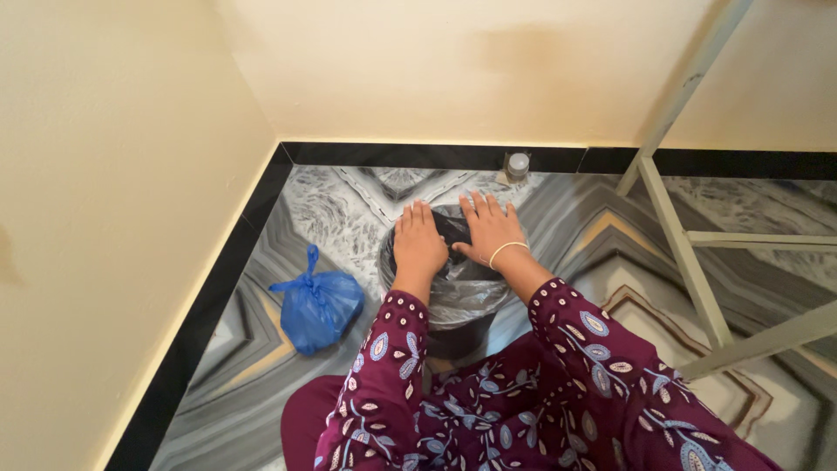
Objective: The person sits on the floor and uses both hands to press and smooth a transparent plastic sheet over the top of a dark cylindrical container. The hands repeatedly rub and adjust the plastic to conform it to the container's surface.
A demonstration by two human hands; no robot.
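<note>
Mid-frame, left hand (419, 245) and right hand (490, 228) lay flat, fingers spread, on the bin liner (462, 292); best to press evenly, tucking it around the bin rim (388, 262).

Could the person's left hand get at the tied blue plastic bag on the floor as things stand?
Probably yes: the left hand rests on the black bin liner, and the tied blue plastic bag lies beside it, nothing between.

Probably a home, marble-patterned floor (349, 209), cream walls (113, 174), lined bin (453, 296)
</note>
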